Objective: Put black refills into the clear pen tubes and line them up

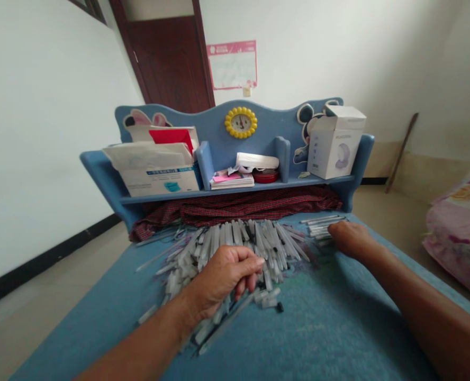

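A big heap of thin pale plastic tubes lies across the middle of a blue desk. My left hand rests on the near side of the heap, fingers curled down among the tubes, gripping some. My right hand is stretched to the right, fingers closed against a small neat row of the same tubes set apart from the heap. A tiny dark cap lies loose just in front of the heap.
A red checked cloth is bunched behind the heap under a blue shelf. The shelf holds a mask box, papers, a white carton and a yellow clock. A pink bundle sits at right.
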Available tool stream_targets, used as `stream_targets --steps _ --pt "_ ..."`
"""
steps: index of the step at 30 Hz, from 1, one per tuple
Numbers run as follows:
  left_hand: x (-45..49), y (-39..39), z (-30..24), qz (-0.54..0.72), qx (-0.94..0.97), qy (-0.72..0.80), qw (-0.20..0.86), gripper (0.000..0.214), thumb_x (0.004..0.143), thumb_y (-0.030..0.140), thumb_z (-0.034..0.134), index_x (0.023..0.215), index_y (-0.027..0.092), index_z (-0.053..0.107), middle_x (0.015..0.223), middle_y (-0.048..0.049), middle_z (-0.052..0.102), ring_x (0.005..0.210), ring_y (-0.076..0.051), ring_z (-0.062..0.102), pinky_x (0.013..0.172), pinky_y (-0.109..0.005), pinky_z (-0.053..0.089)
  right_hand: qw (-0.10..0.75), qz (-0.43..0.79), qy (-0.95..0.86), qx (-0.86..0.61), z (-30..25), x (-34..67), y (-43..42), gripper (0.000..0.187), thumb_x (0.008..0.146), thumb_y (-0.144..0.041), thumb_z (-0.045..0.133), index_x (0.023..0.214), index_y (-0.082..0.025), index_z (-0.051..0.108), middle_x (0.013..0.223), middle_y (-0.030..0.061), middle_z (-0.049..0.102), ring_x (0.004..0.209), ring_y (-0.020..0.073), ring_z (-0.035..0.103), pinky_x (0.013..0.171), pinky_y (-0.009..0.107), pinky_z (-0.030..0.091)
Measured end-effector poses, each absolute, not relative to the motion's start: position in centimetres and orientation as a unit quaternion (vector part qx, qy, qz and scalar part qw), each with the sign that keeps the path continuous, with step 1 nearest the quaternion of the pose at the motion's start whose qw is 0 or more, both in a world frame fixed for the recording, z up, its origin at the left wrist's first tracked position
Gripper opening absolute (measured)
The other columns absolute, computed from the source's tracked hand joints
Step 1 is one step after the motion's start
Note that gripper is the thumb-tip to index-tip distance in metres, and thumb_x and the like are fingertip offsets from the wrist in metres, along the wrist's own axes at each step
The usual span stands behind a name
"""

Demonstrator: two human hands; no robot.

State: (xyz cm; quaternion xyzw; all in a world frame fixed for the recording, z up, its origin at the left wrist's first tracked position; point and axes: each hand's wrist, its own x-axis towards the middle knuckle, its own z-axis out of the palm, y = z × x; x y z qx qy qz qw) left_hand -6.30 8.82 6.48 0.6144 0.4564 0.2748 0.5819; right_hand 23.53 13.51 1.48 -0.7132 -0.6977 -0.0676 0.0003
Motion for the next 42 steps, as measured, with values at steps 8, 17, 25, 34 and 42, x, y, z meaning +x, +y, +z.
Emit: stream_targets --steps 8,17,25,34,42 --pt "-7.0 9.1 6.9 0.251 0.679 0.482 0.494 0.022 0.075 0.033 0.057 0.062 0.014 0.055 0.046 0.0034 0.055 0.034 -0.005 0.037 0.036 -0.017 0.025 -0.073 -0.083 -0.684 -0.721 1.6 23.5 14.0 0.03 0.081 -0.008 0.039 0.096 -0.013 0.065 0.092 0.0182 0.068 0.088 0.0302 0.065 0.067 0.034 0.047" --pt "-6.6 8.6 7.2 0.195 0.728 0.47 0.46 0.02 0.074 0.031 0.059 0.062 0.015 0.057 0.047 0.004 0.054 0.039 -0.006 0.038 0.042 -0.019 0.027 -0.047 -0.084 -0.691 -0.716 2.8 21.7 12.8 0.027 0.077 -0.008 0.043 0.092 -0.016 0.065 0.084 0.0162 0.069 0.081 0.0293 0.066 0.062 0.033 0.045" --pt "-6.6 8.9 7.0 0.175 0.745 0.47 0.441 0.022 0.074 0.034 0.057 0.062 0.014 0.058 0.048 0.003 0.053 0.043 -0.008 0.039 0.044 -0.02 0.028 0.024 -0.042 -0.75 -0.66 3.2 19.3 12.0 0.02 0.082 -0.03 0.048 0.079 -0.021 0.066 0.076 0.0062 0.067 0.074 0.0195 0.063 0.061 0.025 0.038" --pt "-7.1 7.5 8.2 -0.047 0.902 0.41 0.123 0.017 0.073 0.02 0.053 0.061 0.015 0.064 0.057 -0.0058 0.061 0.057 -0.02 0.057 0.056 -0.028 0.041 0.159 0.118 -0.825 -0.529 3.2 17.2 10.5 0.018 0.079 -0.024 0.052 0.068 -0.017 0.064 0.058 -0.0017 0.057 0.056 0.0103 0.051 0.054 0.021 0.032" --pt "-6.8 6.0 8.0 -0.133 0.901 0.412 0.017 0.015 0.072 0.015 0.052 0.073 0.013 0.067 0.076 -0.0146 0.068 0.075 -0.029 0.064 0.069 -0.04 0.049 0.139 0.278 -0.866 -0.392 3.5 15.1 8.4 0.008 0.073 -0.013 0.056 0.069 -0.016 0.062 0.056 -0.0064 0.049 0.053 0.0064 0.043 0.05 0.017 0.03"
